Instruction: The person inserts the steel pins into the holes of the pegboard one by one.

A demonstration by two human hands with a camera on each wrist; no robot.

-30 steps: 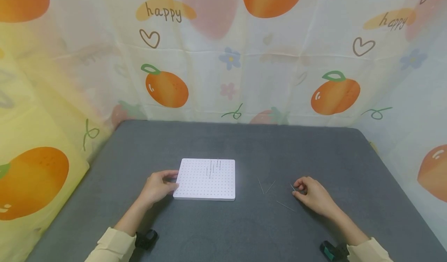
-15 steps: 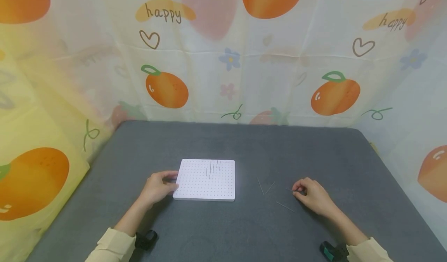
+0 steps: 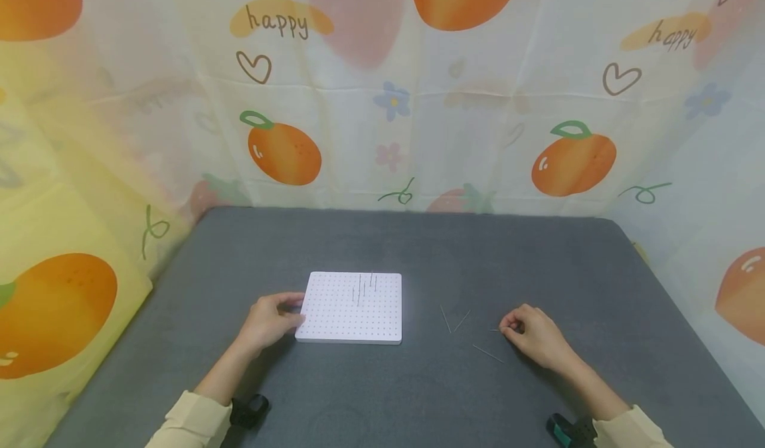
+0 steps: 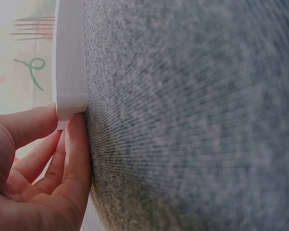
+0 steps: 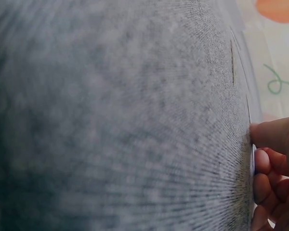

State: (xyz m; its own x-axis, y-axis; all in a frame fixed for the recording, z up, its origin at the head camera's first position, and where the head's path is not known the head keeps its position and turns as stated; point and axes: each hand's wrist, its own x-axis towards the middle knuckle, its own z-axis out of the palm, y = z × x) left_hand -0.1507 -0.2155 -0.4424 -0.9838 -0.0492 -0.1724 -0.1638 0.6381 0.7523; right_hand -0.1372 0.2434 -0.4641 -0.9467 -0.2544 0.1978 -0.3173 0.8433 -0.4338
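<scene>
My left hand (image 3: 267, 323) holds the left edge of a white pegboard (image 3: 349, 325) dotted with small holes. In the left wrist view the thumb lies on the board's top face and fingers (image 4: 78, 154) reach under its corner. Several thin metal pins (image 3: 359, 294) stand upright in the board's far half. Off to the right, my right hand (image 3: 534, 335) pinches another thin pin (image 3: 493, 330) between thumb and fingertips, low over the table. That pin points left, toward the board; its other end is hidden by the fingers.
Between board and right hand, two loose pins (image 3: 445, 318) lie in a V shape on the grey table (image 3: 382, 395). A third loose pin (image 3: 487, 353) lies nearer the front. A fruit-printed cloth (image 3: 454, 136) hangs behind the table and along its sides.
The pin in my right hand has turned from slanting up and left to lying nearly level, pointing left. My left hand and the board have stayed in place.
</scene>
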